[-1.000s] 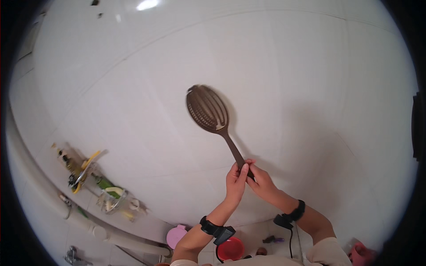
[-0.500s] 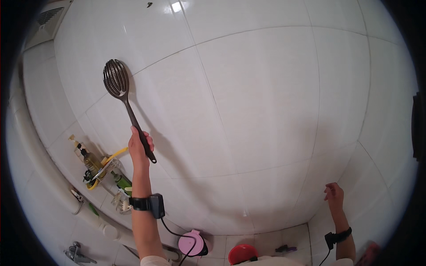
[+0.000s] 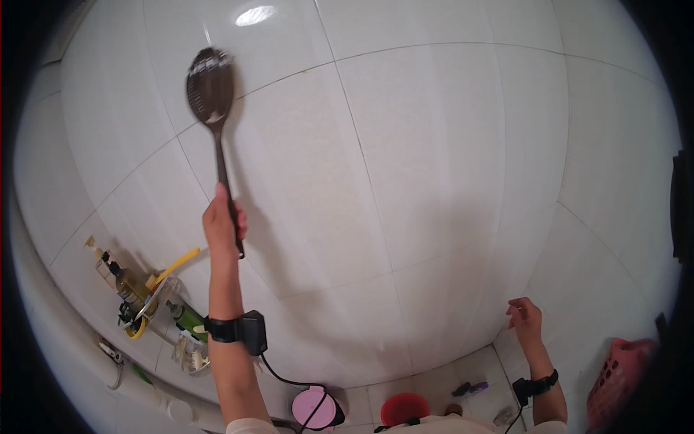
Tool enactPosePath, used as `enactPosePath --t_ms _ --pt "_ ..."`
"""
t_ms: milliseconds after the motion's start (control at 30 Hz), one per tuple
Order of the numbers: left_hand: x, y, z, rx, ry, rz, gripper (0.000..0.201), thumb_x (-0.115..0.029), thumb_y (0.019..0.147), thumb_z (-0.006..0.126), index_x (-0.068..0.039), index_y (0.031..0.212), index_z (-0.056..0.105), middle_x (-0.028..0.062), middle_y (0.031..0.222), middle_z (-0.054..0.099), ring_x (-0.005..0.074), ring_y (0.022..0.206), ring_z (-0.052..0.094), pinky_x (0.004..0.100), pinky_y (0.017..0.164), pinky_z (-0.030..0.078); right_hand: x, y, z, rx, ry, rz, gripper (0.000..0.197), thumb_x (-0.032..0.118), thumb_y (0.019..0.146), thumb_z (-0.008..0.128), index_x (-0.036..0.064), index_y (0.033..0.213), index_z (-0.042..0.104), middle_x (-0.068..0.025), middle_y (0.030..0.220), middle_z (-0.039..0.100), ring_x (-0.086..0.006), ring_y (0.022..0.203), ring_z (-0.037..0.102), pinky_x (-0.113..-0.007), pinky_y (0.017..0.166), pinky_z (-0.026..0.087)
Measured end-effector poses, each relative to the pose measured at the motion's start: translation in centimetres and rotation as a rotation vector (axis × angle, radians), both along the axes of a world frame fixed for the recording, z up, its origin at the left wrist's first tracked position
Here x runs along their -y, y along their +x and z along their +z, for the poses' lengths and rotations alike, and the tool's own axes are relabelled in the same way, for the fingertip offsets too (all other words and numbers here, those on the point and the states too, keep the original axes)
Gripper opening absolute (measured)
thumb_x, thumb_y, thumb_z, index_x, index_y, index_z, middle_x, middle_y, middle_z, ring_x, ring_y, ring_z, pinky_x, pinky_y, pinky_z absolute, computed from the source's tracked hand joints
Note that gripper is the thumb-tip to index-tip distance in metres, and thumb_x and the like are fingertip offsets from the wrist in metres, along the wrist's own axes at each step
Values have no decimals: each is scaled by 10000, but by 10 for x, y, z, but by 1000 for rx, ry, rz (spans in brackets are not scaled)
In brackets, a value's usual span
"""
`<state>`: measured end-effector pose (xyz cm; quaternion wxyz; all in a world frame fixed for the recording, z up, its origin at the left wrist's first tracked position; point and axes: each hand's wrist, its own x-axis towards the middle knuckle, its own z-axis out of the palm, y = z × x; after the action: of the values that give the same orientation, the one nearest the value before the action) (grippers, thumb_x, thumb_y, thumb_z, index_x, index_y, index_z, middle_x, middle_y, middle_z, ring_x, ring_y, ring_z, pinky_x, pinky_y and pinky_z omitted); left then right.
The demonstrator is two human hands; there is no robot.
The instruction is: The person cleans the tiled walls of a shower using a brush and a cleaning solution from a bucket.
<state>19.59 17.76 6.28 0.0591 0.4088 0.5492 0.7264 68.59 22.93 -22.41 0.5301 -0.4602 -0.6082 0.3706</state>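
In my left hand (image 3: pixel 225 223) is a dark brown hairbrush (image 3: pixel 211 87) with an oval, ribbed head. My fingers wrap its slim handle, whose end pokes out below my fist. The head points up before the white tiled wall (image 3: pixel 434 159) and is smeared by motion; I cannot tell whether it touches the tiles. Lower right, my right hand (image 3: pixel 526 318) hangs near the wall corner, fingers loosely bent and a little apart, with nothing visible in them. Both wrists wear black straps with a small box and cable.
Left of my left forearm, a wall rack (image 3: pixel 165 296) carries pump bottles (image 3: pixel 129 286), a green bottle (image 3: pixel 186 318) and a yellow-handled item (image 3: pixel 177 266). On the floor stand a pink-lidded bin (image 3: pixel 312 406) and a red basin (image 3: pixel 405 410). A pink perforated basket (image 3: pixel 618 380) stands at right.
My left hand has raised the hairbrush higher along the wall, and its head has turned more upright. The view has shifted, bringing the pink basket further in. My right hand remains loosely bent.
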Motion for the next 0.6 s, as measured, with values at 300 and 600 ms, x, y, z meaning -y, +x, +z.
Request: enactPosePath --t_ms 300,600 --pt "-16 45 -7 -543 -446 -61 467 -402 866 497 -13 608 494 29 441 424 99 389 420 272 387 326 14 -8 14 -21 -26 11 98 36 820 520 -11 901 546 -58 712 582 -77 491 507 -202 423 425" --pt "45 -15 -12 -163 -325 2 489 -416 895 431 -58 562 449 15 422 410 88 289 330 238 280 244 1 20 13 88 -74 71 120 7 803 530 -19 918 550 -62 665 571 -88 472 528 -218 424 439"
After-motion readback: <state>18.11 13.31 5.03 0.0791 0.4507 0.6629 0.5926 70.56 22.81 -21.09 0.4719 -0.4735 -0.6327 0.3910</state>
